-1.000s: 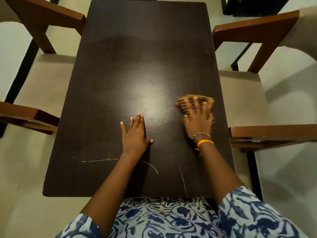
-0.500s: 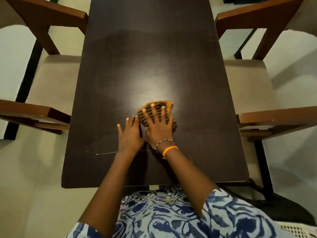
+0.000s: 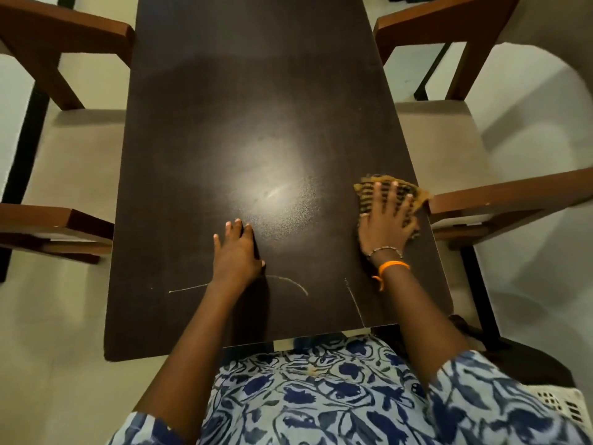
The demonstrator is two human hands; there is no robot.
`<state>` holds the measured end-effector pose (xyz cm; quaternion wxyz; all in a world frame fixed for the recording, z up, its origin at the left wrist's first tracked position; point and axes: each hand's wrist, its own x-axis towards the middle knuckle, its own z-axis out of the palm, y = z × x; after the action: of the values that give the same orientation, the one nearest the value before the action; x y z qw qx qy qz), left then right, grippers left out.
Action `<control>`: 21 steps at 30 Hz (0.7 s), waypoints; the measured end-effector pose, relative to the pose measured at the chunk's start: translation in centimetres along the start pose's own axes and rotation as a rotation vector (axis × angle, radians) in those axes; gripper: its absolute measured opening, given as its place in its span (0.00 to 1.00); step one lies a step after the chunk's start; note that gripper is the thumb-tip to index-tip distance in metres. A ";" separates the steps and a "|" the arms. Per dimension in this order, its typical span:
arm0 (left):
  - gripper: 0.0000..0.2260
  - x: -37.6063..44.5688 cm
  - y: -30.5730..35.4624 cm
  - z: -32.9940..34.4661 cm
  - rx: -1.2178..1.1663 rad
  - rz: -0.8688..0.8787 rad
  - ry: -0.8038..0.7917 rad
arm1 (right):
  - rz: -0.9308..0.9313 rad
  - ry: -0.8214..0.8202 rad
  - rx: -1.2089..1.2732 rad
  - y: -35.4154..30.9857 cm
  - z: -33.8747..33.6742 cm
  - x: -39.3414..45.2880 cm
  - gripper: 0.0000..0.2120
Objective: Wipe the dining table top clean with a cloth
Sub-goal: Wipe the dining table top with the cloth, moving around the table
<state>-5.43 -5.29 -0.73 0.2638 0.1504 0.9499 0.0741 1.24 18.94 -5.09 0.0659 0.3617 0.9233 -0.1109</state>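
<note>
dark brown table point(image 3: 256, 107), orange cloth point(image 3: 390, 187) (black-striped)

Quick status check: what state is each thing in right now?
cloth: flat at the table's right edge, under the right hand.
right hand: fingers spread, pressing the cloth.
left hand: flat on the table, holding nothing.
table top: thin pale lines near the front edge.

Both hands flat, fingers point(image 3: 389, 195) spread.

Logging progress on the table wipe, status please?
Right hand flat on cloth, pressing it at table's right edge. Left hand flat on tabletop, bracing. Pale streaks near front edge, unwiped. Nothing in the way.
</note>
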 end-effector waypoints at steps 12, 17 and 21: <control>0.29 -1.7 -3.4 -0.5 -0.100 -0.122 0.165 | -0.736 -0.118 -0.102 -10.0 2.8 -4.9 0.30; 0.28 -2.5 -8.6 -2.1 -0.221 -0.240 0.262 | -0.253 -0.035 -0.059 -5.3 0.8 -0.7 0.31; 0.27 -3.4 -12.6 -2.6 -0.285 -0.276 0.260 | 0.015 -0.025 -0.018 -6.7 0.4 -0.7 0.33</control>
<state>-7.14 -18.39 0.29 0.1656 -0.0302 0.9674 0.1892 -2.80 13.65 -4.30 0.0816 0.3667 0.9206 -0.1065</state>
